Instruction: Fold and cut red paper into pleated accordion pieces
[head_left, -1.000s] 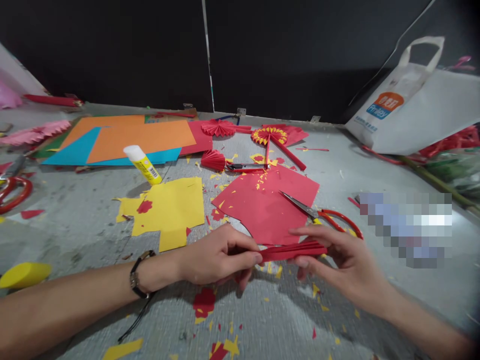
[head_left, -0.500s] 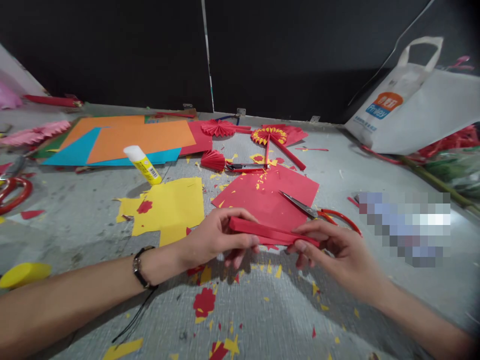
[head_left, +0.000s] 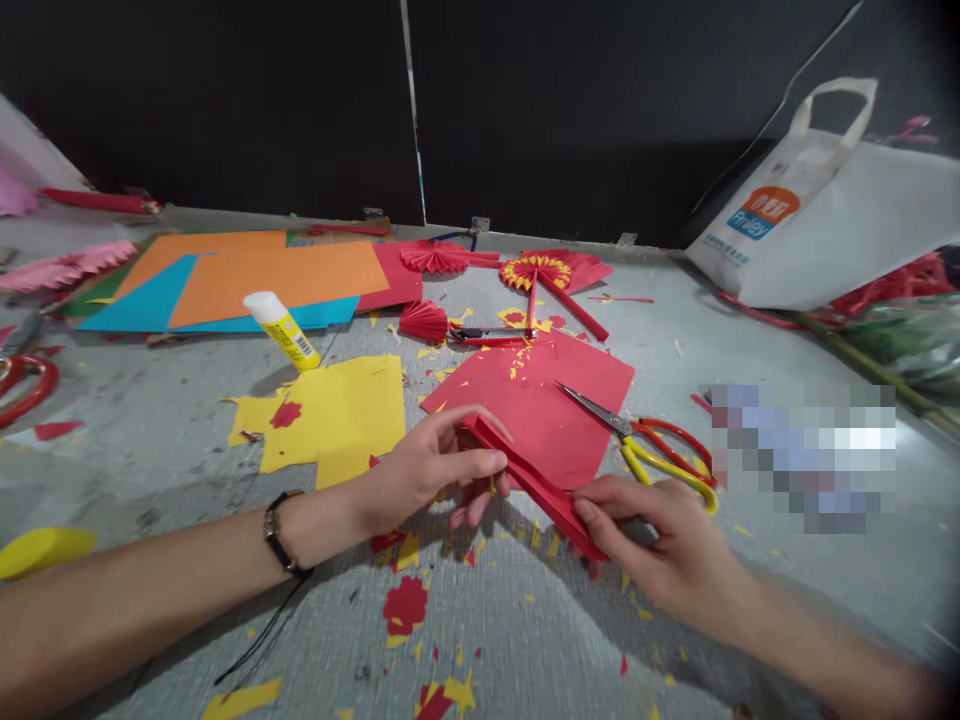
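Note:
A narrow strip of folded red paper (head_left: 538, 484) slants down to the right between my two hands, above the table. Its upper left end is pinched by my left hand (head_left: 457, 465), thumb on top. My right hand (head_left: 652, 530) grips the lower right end between thumb and fingers. Behind the strip lies a flat red sheet (head_left: 547, 400), with open scissors (head_left: 637, 435) with red and yellow handles resting partly on it. A cut yellow sheet (head_left: 345, 415) is beyond my left forearm.
A glue stick (head_left: 283, 330) stands tilted behind the yellow sheet. Orange paper (head_left: 285, 285), a cutter knife (head_left: 491, 335) and a red-yellow paper rosette (head_left: 535, 272) lie farther back. A white bag (head_left: 825, 220) is at back right; red-handled scissors (head_left: 30, 390) at left. Paper scraps are scattered about.
The folded strip has turned from nearly level to a steeper slant, its right end lowered with my right hand. More of the scissors' yellow handle now shows.

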